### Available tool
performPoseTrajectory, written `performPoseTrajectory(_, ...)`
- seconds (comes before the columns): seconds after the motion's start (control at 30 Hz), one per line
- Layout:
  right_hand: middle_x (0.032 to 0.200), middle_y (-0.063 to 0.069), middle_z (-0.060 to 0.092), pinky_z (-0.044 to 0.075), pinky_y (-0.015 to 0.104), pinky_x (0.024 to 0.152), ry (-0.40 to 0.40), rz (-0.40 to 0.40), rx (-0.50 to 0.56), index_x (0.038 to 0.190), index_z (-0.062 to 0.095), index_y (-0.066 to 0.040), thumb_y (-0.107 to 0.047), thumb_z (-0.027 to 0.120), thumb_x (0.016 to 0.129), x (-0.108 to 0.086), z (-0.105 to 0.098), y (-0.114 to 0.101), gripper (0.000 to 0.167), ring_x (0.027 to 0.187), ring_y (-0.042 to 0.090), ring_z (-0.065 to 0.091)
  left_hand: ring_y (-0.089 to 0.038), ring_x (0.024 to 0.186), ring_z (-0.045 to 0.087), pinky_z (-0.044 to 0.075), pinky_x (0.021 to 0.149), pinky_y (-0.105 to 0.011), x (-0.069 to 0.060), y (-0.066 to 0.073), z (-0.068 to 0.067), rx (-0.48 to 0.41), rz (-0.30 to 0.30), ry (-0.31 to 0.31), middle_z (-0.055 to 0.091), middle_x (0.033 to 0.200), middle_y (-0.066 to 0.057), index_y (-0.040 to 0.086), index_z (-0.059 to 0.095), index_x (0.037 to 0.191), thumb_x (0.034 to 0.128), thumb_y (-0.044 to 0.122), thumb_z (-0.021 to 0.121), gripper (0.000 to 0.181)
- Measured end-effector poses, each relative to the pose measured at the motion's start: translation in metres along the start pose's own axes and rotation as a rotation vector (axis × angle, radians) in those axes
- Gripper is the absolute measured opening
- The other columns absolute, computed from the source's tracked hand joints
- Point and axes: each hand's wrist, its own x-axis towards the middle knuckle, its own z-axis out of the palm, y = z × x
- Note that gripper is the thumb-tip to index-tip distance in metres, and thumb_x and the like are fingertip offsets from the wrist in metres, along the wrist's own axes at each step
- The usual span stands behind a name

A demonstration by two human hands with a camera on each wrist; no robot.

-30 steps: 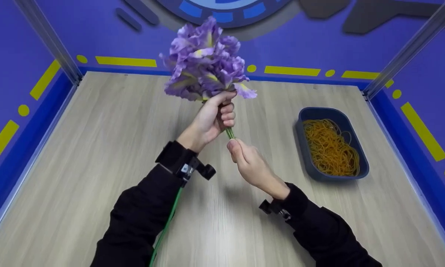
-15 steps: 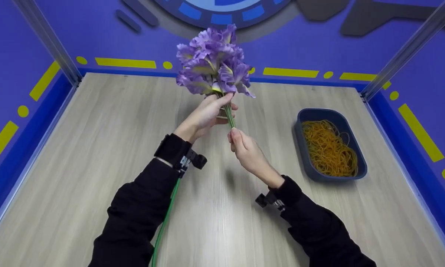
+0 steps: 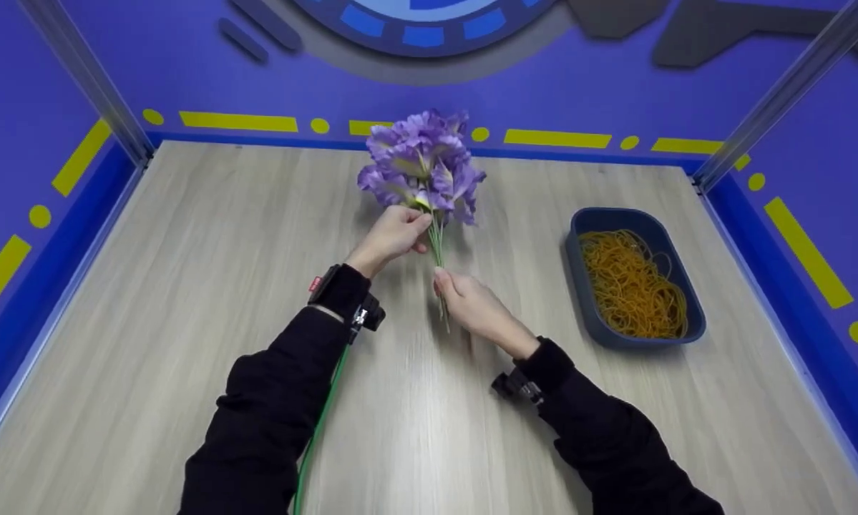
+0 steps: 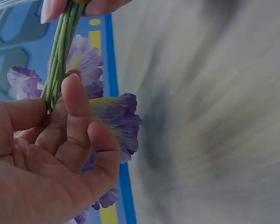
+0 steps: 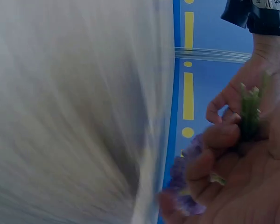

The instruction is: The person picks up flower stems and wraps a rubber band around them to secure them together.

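A bunch of purple artificial irises [image 3: 423, 161] with yellow-marked petals is held up over the table, blooms pointing away from me. My left hand [image 3: 394, 234] pinches the green stems [image 4: 60, 56] just under the blooms between thumb and index finger, its other fingers loosely curled. Lower down, my right hand [image 3: 475, 306] grips the same stems between thumb and curled fingers. Cut stem ends [image 5: 250, 100] stick out past the right hand in the right wrist view. In the left wrist view, some petals [image 4: 114, 119] show behind my left fingers.
At the right on the wood-grain table [image 3: 185, 286] stands a dark blue-grey tub [image 3: 593, 322] with a tangle of yellow-brown rubber bands [image 3: 636, 286]. Blue printed panels [image 3: 557, 93] close off the back and sides. A green cable [image 3: 321, 422] runs along my left sleeve.
The bunch has come down toward the table. My left hand has loosened from a full grip on the stems to a pinch. Stem ends now show below my right hand.
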Motion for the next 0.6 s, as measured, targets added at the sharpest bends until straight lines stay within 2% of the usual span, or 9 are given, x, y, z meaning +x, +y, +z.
performPoseTrajectory(0.07, 0.068, -0.003, 0.039, 0.04, 0.035, 0.064, -0.064, 0.027, -0.056, 0.08, 0.05, -0.014, -0.037, 0.03, 0.112, -0.001, 0.0, 0.002, 0.044, 0.062, 0.016, 0.04, -0.013, 0.06, 0.06, 0.044, 0.055, -0.02, 0.002, -0.007, 0.004, 0.024, -0.017, -0.005, 0.058, 0.083, -0.01, -0.006, 0.065, 0.091, 0.1064, 0.015, 0.051, 0.03)
performPoseTrajectory(0.13, 0.077, 0.003, 0.058, 0.048, 0.046, 0.084, -0.118, 0.057, -0.131, 0.088, 0.059, -0.012, -0.038, 0.029, 0.111, -0.001, 0.001, 0.002, 0.046, 0.075, 0.021, 0.058, -0.013, 0.059, 0.061, 0.048, 0.059, -0.023, 0.003, -0.013, 0.009, 0.036, -0.028, -0.007, 0.059, 0.084, -0.009, -0.006, 0.067, 0.095, 0.1064, 0.019, 0.052, 0.032)
performPoseTrajectory(0.17, 0.087, 0.007, 0.066, 0.045, 0.055, 0.096, -0.141, 0.069, -0.169, 0.095, 0.064, -0.011, -0.038, 0.028, 0.111, -0.002, 0.001, 0.003, 0.048, 0.088, 0.025, 0.065, -0.014, 0.059, 0.062, 0.048, 0.06, -0.024, 0.003, -0.016, 0.011, 0.037, -0.03, -0.01, 0.058, 0.083, -0.008, -0.006, 0.067, 0.094, 0.1063, 0.021, 0.053, 0.033)
performPoseTrajectory(0.2, 0.1, 0.011, 0.07, 0.036, 0.064, 0.106, -0.163, 0.079, -0.207, 0.104, 0.067, -0.009, -0.038, 0.028, 0.111, -0.002, 0.001, 0.003, 0.05, 0.103, 0.03, 0.066, -0.016, 0.06, 0.063, 0.049, 0.061, -0.025, 0.003, -0.019, 0.014, 0.045, -0.03, -0.011, 0.058, 0.08, -0.006, -0.004, 0.067, 0.091, 0.1059, 0.023, 0.054, 0.033)
performPoseTrajectory(0.27, 0.127, 0.017, 0.066, 0.011, 0.077, 0.11, -0.197, 0.096, -0.261, 0.121, 0.067, -0.005, -0.039, 0.027, 0.111, -0.002, 0.002, 0.004, 0.053, 0.128, 0.038, 0.056, -0.023, 0.063, 0.067, 0.049, 0.061, -0.024, 0.003, -0.023, 0.017, 0.086, -0.013, -0.004, 0.058, 0.075, -0.006, -0.002, 0.067, 0.089, 0.1046, 0.025, 0.057, 0.034)
performPoseTrajectory(0.3, 0.133, 0.018, 0.063, 0.008, 0.077, 0.111, -0.209, 0.1, -0.268, 0.125, 0.066, -0.005, -0.039, 0.027, 0.111, -0.002, 0.003, 0.004, 0.054, 0.131, 0.039, 0.052, -0.028, 0.067, 0.068, 0.047, 0.058, -0.022, 0.003, -0.025, 0.019, 0.11, -0.005, -0.001, 0.058, 0.071, -0.005, 0.0, 0.066, 0.085, 0.1038, 0.026, 0.059, 0.033)
performPoseTrajectory(0.37, 0.121, 0.017, 0.069, 0.006, 0.077, 0.111, -0.227, 0.096, -0.277, 0.113, 0.068, -0.006, -0.038, 0.028, 0.111, -0.002, 0.002, 0.005, 0.052, 0.128, 0.038, 0.055, -0.036, 0.073, 0.07, 0.041, 0.052, -0.02, 0.004, -0.027, 0.023, 0.173, 0.016, 0.007, 0.058, 0.066, -0.007, 0.003, 0.059, 0.075, 0.1025, 0.026, 0.061, 0.035)
performPoseTrajectory(0.5, 0.083, 0.008, 0.066, 0.006, 0.074, 0.113, -0.245, 0.091, -0.284, 0.091, 0.063, -0.01, -0.039, 0.029, 0.111, -0.003, 0.001, 0.007, 0.049, 0.121, 0.037, 0.061, -0.039, 0.078, 0.071, 0.038, 0.048, -0.019, 0.006, -0.031, 0.028, 0.276, 0.026, 0.024, 0.068, 0.074, -0.018, 0.003, 0.062, 0.076, 0.1021, 0.025, 0.061, 0.034)
performPoseTrajectory(0.6, 0.081, 0.005, 0.064, 0.005, 0.071, 0.115, -0.249, 0.091, -0.282, 0.093, 0.064, -0.01, -0.04, 0.029, 0.111, -0.005, 0.001, 0.009, 0.049, 0.123, 0.037, 0.06, -0.037, 0.077, 0.072, 0.037, 0.048, -0.019, 0.006, -0.033, 0.03, 0.308, 0.009, 0.028, 0.071, 0.082, -0.022, 0.003, 0.066, 0.081, 0.1025, 0.027, 0.061, 0.033)
